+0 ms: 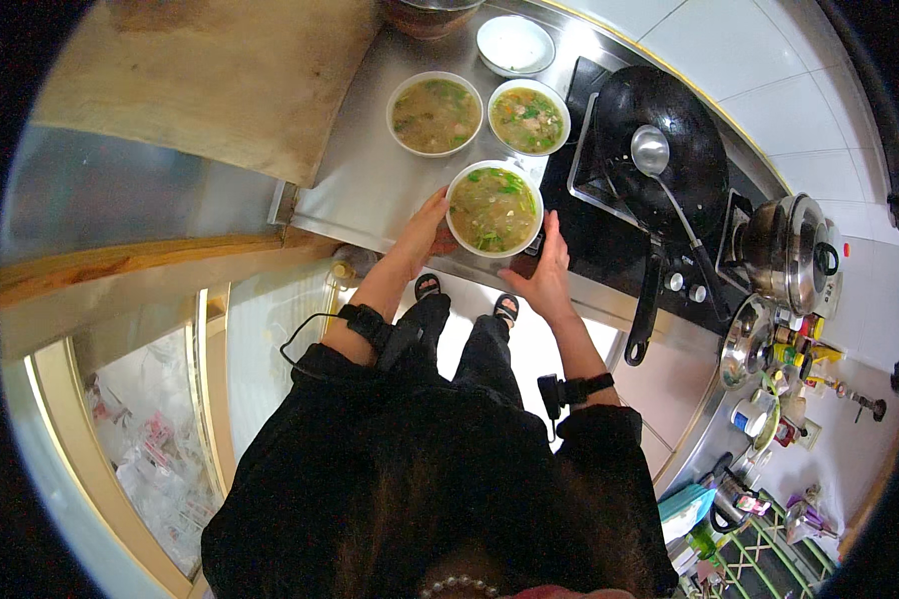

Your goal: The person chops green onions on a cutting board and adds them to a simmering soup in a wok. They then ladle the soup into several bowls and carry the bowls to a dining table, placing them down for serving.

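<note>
- Head view: left of the wok (704, 130) and nearer the person, a white soup bowl (496, 212) holds cloudy broth with chopped greens; whether it is lifted or resting cannot be told.
- The left hand (425, 235) curves against that bowl's left side; how firmly it grips cannot be told. The right hand (544, 270) is unclenched, thumb and fingers spread just beside the bowl, on the side toward the wok.
- Farther left of the wok, two more bowls (436, 114) (529, 118) hold soup with greens; a mostly white dish (515, 46) stands behind them.
- The wok holds a ladle (650, 150); right of it sits a lidded steel pot (774, 250).
- Bare steel counter (355, 195) lies well left of the wok, its front edge close to the hands.
</note>
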Action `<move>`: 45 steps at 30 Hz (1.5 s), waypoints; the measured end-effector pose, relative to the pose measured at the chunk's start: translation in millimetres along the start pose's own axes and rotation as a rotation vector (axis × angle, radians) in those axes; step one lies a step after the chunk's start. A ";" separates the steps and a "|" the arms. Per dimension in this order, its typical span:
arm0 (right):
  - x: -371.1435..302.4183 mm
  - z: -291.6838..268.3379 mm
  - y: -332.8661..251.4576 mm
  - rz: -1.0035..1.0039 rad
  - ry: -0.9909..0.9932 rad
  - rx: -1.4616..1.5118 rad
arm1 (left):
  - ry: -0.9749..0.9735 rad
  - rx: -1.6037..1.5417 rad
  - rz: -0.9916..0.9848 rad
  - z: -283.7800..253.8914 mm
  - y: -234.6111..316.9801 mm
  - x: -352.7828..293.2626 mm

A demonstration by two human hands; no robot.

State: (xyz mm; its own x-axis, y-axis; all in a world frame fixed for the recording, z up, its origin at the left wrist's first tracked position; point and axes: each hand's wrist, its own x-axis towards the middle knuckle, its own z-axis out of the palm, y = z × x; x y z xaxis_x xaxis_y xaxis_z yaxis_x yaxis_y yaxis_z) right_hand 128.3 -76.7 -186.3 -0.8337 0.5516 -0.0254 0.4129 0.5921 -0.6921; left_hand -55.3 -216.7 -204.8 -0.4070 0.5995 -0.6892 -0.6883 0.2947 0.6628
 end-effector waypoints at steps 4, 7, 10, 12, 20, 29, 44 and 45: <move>14.1 1.9 5.1 0.070 -0.082 0.022 | -0.022 -0.031 0.063 6.3 -0.5 0.3; 19.5 4.9 12.6 0.057 -0.089 0.031 | -0.075 -0.070 0.063 7.7 2.1 -0.8; 27.0 4.1 13.8 0.011 -0.091 0.080 | -0.101 -0.130 0.040 5.5 -3.6 3.4; 32.1 5.4 14.1 -0.001 -0.081 0.131 | -0.105 -0.181 0.088 6.0 -5.3 2.6; 29.9 -15.4 5.2 -0.016 -0.203 0.343 | -0.027 -0.215 0.178 20.6 -16.4 -30.7; -37.1 -38.0 -45.6 -0.315 -0.339 0.376 | 0.112 -0.413 0.298 18.4 -65.1 -158.0; -244.5 36.7 -258.7 -0.834 -1.255 0.377 | 0.710 -1.030 0.860 2.6 -285.6 -491.5; -269.2 47.1 -279.3 -0.851 -1.339 0.401 | 0.800 -1.037 0.845 0.8 -303.2 -517.5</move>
State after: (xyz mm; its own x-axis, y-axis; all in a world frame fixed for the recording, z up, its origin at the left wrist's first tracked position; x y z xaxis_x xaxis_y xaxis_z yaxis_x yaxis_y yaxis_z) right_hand 220.1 -418.2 -20.1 -0.5511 -0.8343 0.0155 -0.2428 0.1426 -0.9595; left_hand 364.5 -615.7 -48.8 -0.8460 -0.3169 -0.4288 -0.0644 -0.7375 0.6723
